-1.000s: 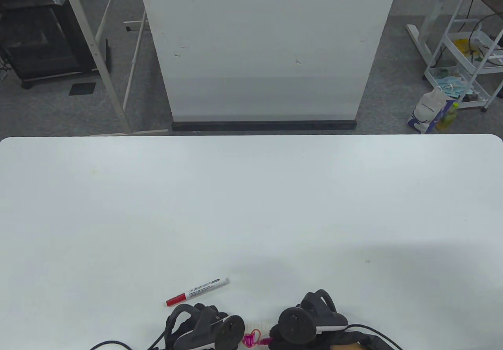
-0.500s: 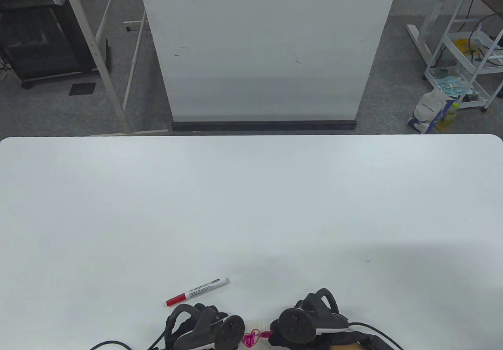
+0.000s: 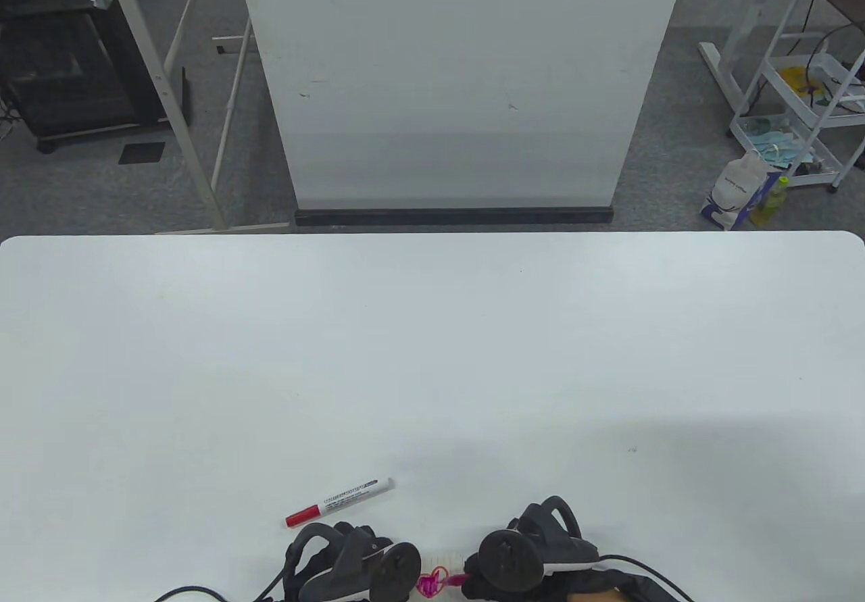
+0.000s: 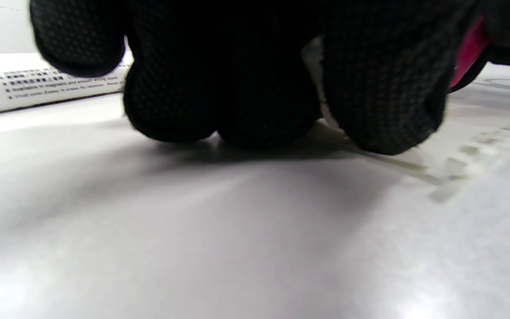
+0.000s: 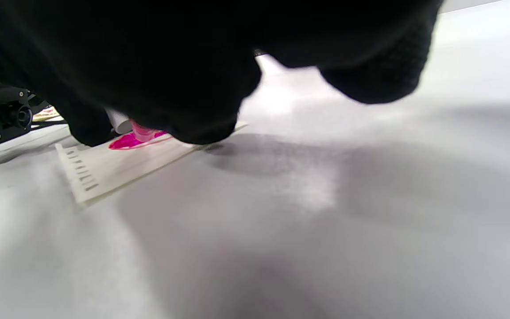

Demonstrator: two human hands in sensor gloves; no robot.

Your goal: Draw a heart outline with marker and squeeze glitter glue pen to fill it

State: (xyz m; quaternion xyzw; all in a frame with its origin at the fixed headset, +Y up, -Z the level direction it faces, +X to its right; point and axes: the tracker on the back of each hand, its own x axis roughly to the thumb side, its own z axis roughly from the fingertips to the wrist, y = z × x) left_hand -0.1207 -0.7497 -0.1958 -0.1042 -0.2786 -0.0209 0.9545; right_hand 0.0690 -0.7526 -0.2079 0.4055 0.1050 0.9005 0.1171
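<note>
- We see a broad white bench (image 3: 432, 359) filling the lower part of the table view, its surface smooth and matte.
- Behind the bench stands a tall white panel (image 3: 459, 82) on a dark base, on grey carpet.
- A white wire cart (image 3: 807, 88) with clutter sits at the far right, and a dark rack (image 3: 67, 55) at the far left.
- A red-capped marker (image 3: 340, 493) lies on the bench just beyond our left hand (image 3: 351, 565).
- A small sheet of paper (image 5: 117, 166) lies at the near edge, bearing a pink heart (image 3: 432, 582) between the hands.
- Our left fingers (image 4: 383, 88) press down on the paper, bent.
- Our right hand (image 3: 520, 555) grips the pink glitter glue pen (image 3: 457, 580), its tip at the heart.
</note>
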